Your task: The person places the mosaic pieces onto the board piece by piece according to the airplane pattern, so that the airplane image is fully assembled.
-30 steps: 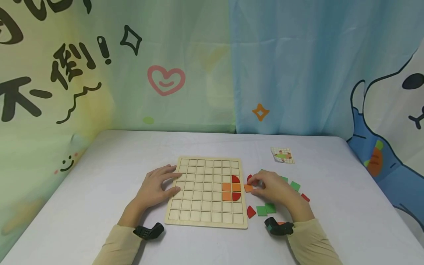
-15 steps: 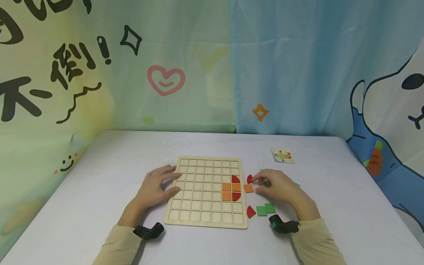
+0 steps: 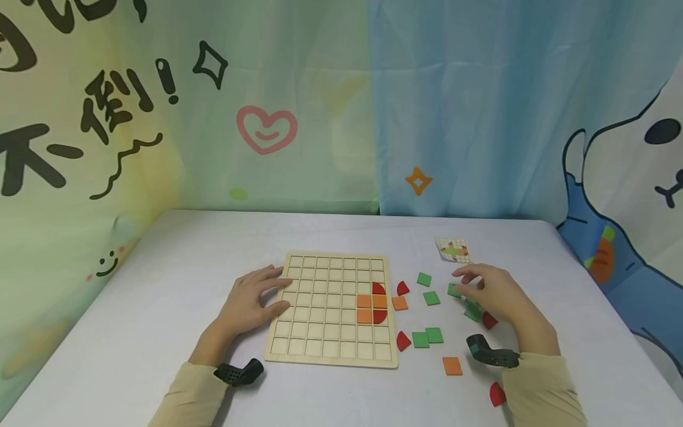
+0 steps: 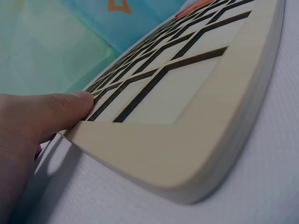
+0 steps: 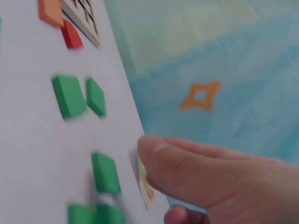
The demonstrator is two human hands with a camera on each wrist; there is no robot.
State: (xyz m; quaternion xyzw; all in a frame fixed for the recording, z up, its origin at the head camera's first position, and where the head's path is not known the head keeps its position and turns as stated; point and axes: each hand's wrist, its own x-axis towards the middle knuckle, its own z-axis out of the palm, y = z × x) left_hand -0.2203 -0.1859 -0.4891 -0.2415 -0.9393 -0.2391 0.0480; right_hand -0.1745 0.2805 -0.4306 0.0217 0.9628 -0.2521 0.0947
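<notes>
A wooden grid board (image 3: pixel 320 332) lies on the table. My left hand (image 3: pixel 251 302) rests at its left edge, fingers spread; in the left wrist view the thumb (image 4: pixel 70 108) touches the board's rim (image 4: pixel 135 154). Orange squares (image 3: pixel 364 316) and red quarter-round pieces (image 3: pixel 380 316) sit in cells at the board's right side. Right of it, my right hand (image 3: pixel 496 296) hovers over several green squares (image 3: pixel 472 312), with no piece seen between its fingers. One green square (image 5: pixel 105 172) lies below the thumb (image 5: pixel 161 156) in the right wrist view.
Just off the board's right edge lie an orange square (image 3: pixel 399 303) and red pieces (image 3: pixel 402 288). Nearer the front are another orange square (image 3: pixel 452 366) and a red piece (image 3: pixel 497 394). A small pattern card (image 3: pixel 454 250) lies farther back. A curtain (image 3: pixel 453 118) hangs behind the table.
My right hand has moved rightward from the orange square beside the board to above the green squares, uncovering pieces on the table. The left hand and board have stayed in place.
</notes>
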